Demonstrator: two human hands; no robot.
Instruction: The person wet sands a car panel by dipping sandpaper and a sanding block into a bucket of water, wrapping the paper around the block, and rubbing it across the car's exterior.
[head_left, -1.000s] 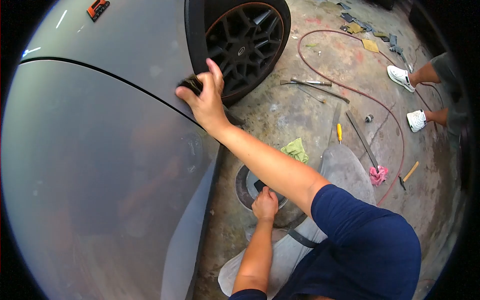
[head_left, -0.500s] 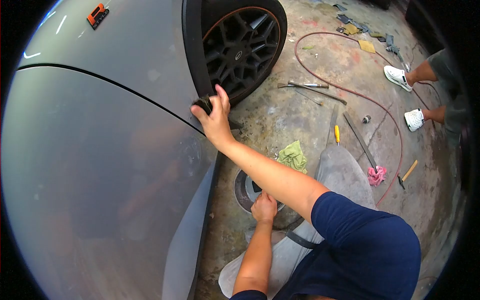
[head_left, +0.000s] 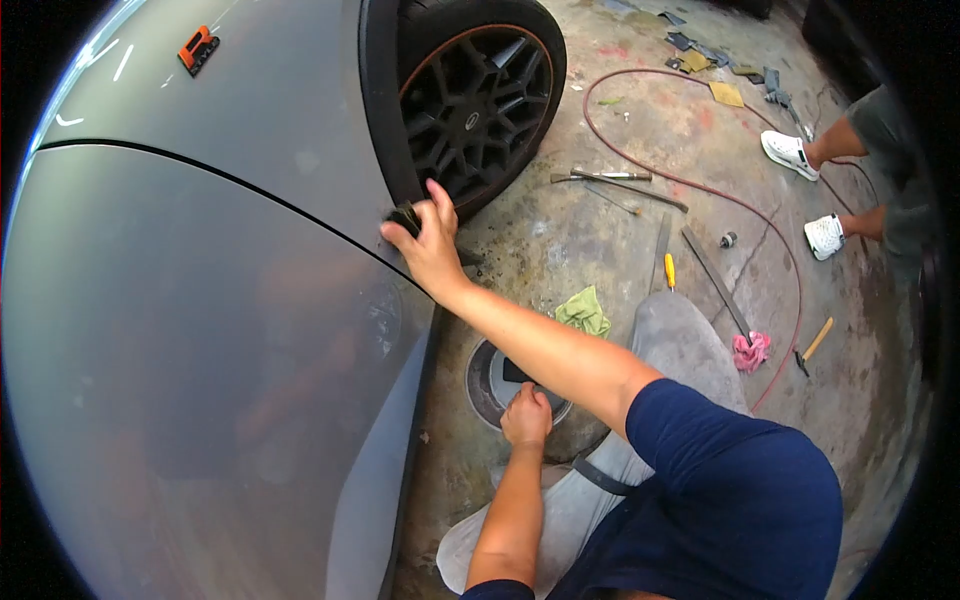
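Note:
My right hand (head_left: 432,245) grips a small dark block (head_left: 405,218), with the thumb on one side and fingers on the other. The block rests against the grey car panel (head_left: 200,330), by the wheel arch edge and just above the panel gap. My left hand (head_left: 526,415) is closed at the near rim of a round container (head_left: 478,385) on the floor. A flat black piece (head_left: 516,370) shows just past its fingers; whether they grip it is hidden. A dull, scuffed patch (head_left: 380,315) marks the panel below the gap.
Beside the block is the black wheel (head_left: 480,110). A green cloth (head_left: 585,312), yellow-handled tool (head_left: 670,272), metal bars (head_left: 630,188), pink rag (head_left: 751,352), hammer (head_left: 815,345) and red hose (head_left: 790,260) lie on the floor. Another person's white shoes (head_left: 790,155) stand at the right.
The view has shifted slightly. My right hand remains on the panel with the block, a little lower in view. More of the black piece in the container shows beyond my left hand.

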